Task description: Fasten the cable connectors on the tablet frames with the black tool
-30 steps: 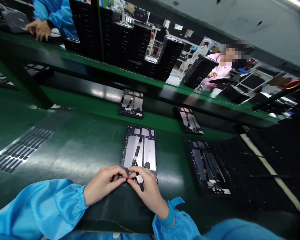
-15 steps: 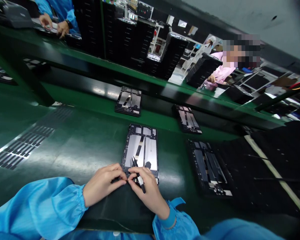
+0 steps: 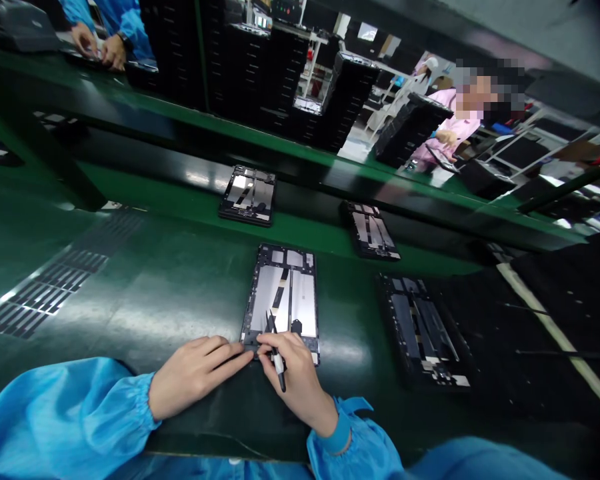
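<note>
Uncurling left hand [image 3: 193, 375]: pinch released, fingers loosely straight, tips by the near edge of open tablet [image 3: 307, 297]; no visible grip, seemingly steadying.
Right hand [image 3: 300, 383]: fingers nearly closed around tweezers [image 3: 279, 364], over same edge.
Tweezers: slim, dark, pale-banded, prongs slightly apart above open tablet.
Open tablet: smooth silvery panels, thin black rim, flat on glossy green worktop [image 3: 155, 287].
Darker tablet [image 3: 399, 313]: right of open tablet.
</note>
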`<state>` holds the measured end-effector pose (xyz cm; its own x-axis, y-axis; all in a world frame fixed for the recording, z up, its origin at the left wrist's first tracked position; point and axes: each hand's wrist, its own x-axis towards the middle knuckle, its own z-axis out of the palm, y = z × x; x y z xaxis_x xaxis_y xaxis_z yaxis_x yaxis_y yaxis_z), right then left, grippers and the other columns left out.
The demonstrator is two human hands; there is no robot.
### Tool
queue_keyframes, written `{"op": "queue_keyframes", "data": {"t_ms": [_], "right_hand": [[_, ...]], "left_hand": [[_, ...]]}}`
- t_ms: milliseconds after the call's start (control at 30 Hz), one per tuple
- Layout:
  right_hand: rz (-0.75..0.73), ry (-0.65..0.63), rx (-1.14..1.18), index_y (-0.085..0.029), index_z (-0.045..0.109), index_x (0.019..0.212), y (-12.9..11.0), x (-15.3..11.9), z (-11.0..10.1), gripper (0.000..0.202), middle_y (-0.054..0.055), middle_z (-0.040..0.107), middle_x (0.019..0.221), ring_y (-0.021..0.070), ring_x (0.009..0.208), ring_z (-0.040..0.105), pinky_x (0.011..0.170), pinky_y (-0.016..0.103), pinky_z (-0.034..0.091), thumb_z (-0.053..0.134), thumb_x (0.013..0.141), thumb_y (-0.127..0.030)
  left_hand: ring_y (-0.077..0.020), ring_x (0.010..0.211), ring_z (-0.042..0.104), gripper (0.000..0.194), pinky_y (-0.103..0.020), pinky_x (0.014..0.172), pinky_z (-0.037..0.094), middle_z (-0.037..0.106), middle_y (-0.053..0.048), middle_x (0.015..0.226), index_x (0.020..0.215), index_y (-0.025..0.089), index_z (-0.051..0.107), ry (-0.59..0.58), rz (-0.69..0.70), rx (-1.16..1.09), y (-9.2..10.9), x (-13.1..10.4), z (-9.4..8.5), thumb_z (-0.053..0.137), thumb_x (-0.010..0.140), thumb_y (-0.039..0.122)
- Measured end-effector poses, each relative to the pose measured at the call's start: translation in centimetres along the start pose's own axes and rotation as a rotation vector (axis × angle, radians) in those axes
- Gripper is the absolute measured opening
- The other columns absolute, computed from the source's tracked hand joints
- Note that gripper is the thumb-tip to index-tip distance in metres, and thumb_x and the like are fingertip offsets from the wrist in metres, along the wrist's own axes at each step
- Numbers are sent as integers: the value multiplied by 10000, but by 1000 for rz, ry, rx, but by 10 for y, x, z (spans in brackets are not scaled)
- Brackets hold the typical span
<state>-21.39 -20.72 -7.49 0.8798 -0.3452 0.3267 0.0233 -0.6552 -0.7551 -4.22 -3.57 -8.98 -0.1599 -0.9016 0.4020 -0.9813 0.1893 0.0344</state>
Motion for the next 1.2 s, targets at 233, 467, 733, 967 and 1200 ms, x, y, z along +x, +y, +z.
{"op": "queue_keyframes", "data": {"t_ms": [233,467,733,967,1200], "right_hand": [[-16,4,-16,-226,663,1201,4,-1,2,281,56,756,938,237,882,694,801,357,533,582,973,-82],[18,6,36,-238,702,1211,2,-1,-7,211,55,777,912,237,868,714,791,365,559,586,1037,-208],[379,78,451,-272,725,1284,1,-33,-19,351,52,696,951,129,578,667,500,243,615,536,1070,-475],[412,28,421,-250,777,1098,-2,-36,-8,221,53,748,933,153,641,713,530,226,626,632,1024,-398],[455,128,353,-212,798,991,2,-43,-16,295,32,730,685,146,483,653,446,226,568,630,1011,-453]], "left_hand": [[-208,1016,604,433,-324,839,491,679,-83,1229,1436,215,522,-21,36,26,-6,-11,14,375,1053,74],[-204,943,594,436,-314,797,480,671,-75,1171,1439,208,526,1,58,24,-4,-1,10,408,1041,76],[-200,896,603,385,-321,779,469,678,-91,1161,1337,156,593,4,-1,30,7,6,3,387,1031,47],[-192,895,598,396,-304,783,461,677,-85,1151,1352,170,591,5,-12,-12,6,6,1,384,1036,52],[-198,942,606,420,-302,817,486,675,-84,1166,1385,186,565,-16,-14,-11,5,2,5,401,1022,53]]}}
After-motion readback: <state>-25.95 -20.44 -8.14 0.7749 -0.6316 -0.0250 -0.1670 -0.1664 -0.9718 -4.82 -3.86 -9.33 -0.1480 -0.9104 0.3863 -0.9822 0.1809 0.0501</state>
